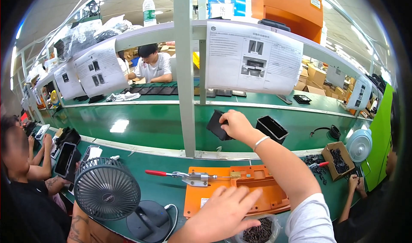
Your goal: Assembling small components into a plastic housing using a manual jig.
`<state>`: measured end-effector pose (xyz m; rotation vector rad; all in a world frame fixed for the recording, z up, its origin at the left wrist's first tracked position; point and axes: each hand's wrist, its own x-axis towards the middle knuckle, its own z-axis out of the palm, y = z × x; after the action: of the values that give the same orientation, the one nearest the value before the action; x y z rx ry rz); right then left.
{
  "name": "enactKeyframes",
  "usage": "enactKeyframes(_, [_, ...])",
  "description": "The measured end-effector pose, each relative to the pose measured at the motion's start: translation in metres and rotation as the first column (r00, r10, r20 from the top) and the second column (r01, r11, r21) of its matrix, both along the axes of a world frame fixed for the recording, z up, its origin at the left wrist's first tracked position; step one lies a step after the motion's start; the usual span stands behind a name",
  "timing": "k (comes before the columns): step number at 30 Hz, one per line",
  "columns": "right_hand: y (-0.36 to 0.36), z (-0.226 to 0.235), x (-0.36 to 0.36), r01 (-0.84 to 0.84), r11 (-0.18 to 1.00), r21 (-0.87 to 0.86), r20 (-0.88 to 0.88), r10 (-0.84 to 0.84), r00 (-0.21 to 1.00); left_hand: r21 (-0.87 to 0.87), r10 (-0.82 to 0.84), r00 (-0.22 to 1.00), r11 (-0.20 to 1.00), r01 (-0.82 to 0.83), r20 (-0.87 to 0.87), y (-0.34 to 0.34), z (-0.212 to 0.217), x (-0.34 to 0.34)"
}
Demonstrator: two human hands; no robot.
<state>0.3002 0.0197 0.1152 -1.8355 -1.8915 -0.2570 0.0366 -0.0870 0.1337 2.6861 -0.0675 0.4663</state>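
My right hand [237, 123] reaches out over the green conveyor belt, its fingers and thumb closed on a black rectangular case [216, 125], which is tilted. Just right of it on the belt stands another black box-like case [273, 129] with a pale inner rim. Nearer to me, my left hand [225, 213] hovers with spread, empty fingers over the front of an orange fixture [195, 198]. A toggle clamp [196, 177] with a red handle is mounted on the fixture. Below that hand sits a clear bag of dark screws [260, 231]. My right forearm hides part of the fixture.
A dark desk fan [107, 189] stands left on the green bench. At right are a cardboard box of small black parts [339, 160] and a second fan [359, 145]. An upright post [184, 71] rises beyond the bench. People sit on both sides and opposite.
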Motion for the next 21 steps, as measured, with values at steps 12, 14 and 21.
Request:
enactKeyframes(12, [-0.206,0.051,-0.111,-0.130,0.970,0.207,-0.099,0.153,0.983,-0.268,0.271,0.746,0.955,-0.129,0.608,0.012,-0.023,0.052])
enactKeyframes(14, [-0.218,0.055,-0.096,-0.288,0.914,0.288,-0.189,0.348,0.918,-0.321,0.222,0.779,0.946,-0.028,0.586,0.013,-0.019,0.050])
enactKeyframes(21, [-0.264,0.018,-0.049,-0.015,0.998,0.061,-0.129,0.022,0.991,-0.483,0.135,0.890,0.870,0.105,0.436,0.019,-0.018,0.045])
